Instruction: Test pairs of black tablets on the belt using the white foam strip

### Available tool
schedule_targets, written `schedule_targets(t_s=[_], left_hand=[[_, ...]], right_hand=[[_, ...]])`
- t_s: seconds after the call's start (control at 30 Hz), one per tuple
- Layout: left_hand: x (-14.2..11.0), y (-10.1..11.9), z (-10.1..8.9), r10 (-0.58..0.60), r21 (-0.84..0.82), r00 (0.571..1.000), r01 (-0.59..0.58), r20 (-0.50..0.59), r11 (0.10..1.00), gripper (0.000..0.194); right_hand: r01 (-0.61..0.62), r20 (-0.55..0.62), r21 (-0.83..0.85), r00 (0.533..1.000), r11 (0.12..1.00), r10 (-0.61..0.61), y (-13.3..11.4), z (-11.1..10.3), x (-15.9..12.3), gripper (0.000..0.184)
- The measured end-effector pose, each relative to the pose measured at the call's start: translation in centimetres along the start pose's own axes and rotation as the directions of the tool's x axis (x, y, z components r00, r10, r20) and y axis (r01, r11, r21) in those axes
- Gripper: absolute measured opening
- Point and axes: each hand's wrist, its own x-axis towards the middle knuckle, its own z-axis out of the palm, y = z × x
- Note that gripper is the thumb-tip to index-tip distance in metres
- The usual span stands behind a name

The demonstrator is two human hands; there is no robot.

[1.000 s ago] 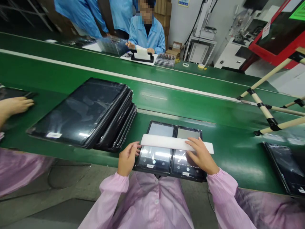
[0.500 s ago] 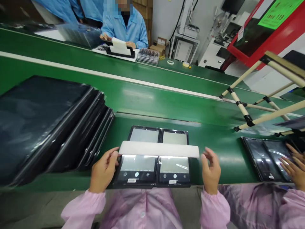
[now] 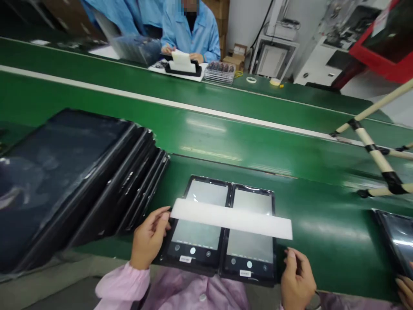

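Observation:
Two tablets (image 3: 204, 234) (image 3: 250, 245) lie side by side on the green bench, their lit screens facing up and a small white label on each lower edge. Across the middle of both rests a long white strip (image 3: 230, 218), its right end sticking out past the right tablet. My left hand (image 3: 150, 237) is at the strip's left end, fingers loosely bent; whether the fingertips touch the strip or the tablet edge is unclear. Apart from the strip, my right hand (image 3: 298, 277) hovers by the right tablet's lower right corner, fingers loosely curled with nothing visible in them.
A leaning stack of large black wrapped panels (image 3: 97, 172) stands at left. A pipe frame (image 3: 377, 155) rises at right, near another dark tablet (image 3: 396, 241) and a co-worker's hand (image 3: 405, 286). Across the green belt (image 3: 206, 142) sits a person in blue (image 3: 196, 36).
The view has shifted, so the scene sits further right and slightly tilted. My right hand has moved down from the strip's right end. The strip still lies across both tablets.

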Motion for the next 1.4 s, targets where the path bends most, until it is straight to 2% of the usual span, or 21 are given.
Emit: schedule_targets(t_s=[0.27, 0.4, 0.6, 0.73, 0.83, 0.93, 1.0, 1.1, 1.2, 1.4], left_hand=[[-0.2, 0.8, 0.2, -0.002, -0.024, 1.000, 0.002, 0.011, 1.000, 0.041], [-0.2, 0.6, 0.3, -0.002, 0.001, 1.000, 0.002, 0.016, 1.000, 0.040], [-0.4, 0.8, 0.2, -0.020, 0.014, 0.999, 0.020, 0.024, 1.000, 0.048], [-0.8, 0.5, 0.0, -0.037, 0.010, 0.998, 0.036, 0.055, 0.999, 0.061], [-2.2, -0.1, -0.4, -0.016, 0.028, 0.995, 0.013, 0.100, 1.000, 0.073], [-4.5, -0.4, -0.6, 0.023, 0.025, 0.988, -0.027, 0.151, 0.999, 0.084], [-6.0, -0.5, -0.5, 0.052, 0.025, 0.984, -0.057, 0.170, 0.998, 0.089], [-7.2, -0.6, -0.1, 0.112, 0.037, 0.978, -0.120, 0.178, 0.992, 0.094], [-7.3, -0.9, 0.3, 0.166, 0.053, 0.970, -0.178, 0.179, 0.983, 0.096], [-7.2, -0.8, 1.0, 0.199, 0.098, 0.969, -0.214, 0.147, 0.972, 0.094]], right_hand=[[-0.024, -0.072, -0.008, 0.997, 1.000, 0.023, -2.0, 0.5, -0.2, 0.038], [-0.022, -0.042, 0.000, 0.999, 1.000, 0.022, -2.1, 0.7, -0.1, 0.036], [0.049, 0.077, 0.051, 0.996, 0.998, -0.053, -1.8, 0.3, 0.5, 0.038], [0.032, 0.190, 0.112, 0.980, 0.993, -0.053, -2.2, -0.2, 0.1, 0.043], [-0.048, 0.286, 0.172, 0.958, 0.984, -0.004, -2.5, -0.6, -1.2, 0.046], [-0.118, 0.400, 0.208, 0.916, 0.971, 0.026, -3.0, -0.9, -2.9, 0.061], [-0.114, 0.438, 0.209, 0.899, 0.971, 0.011, -3.4, -1.0, -3.9, 0.068], [-0.033, 0.419, 0.159, 0.907, 0.987, -0.037, -4.1, -0.7, -4.8, 0.073], [0.046, 0.390, 0.081, 0.918, 0.996, -0.074, -4.5, -0.1, -5.1, 0.078], [0.108, 0.326, 0.046, 0.938, 0.993, -0.117, -4.7, 0.8, -4.9, 0.088]])
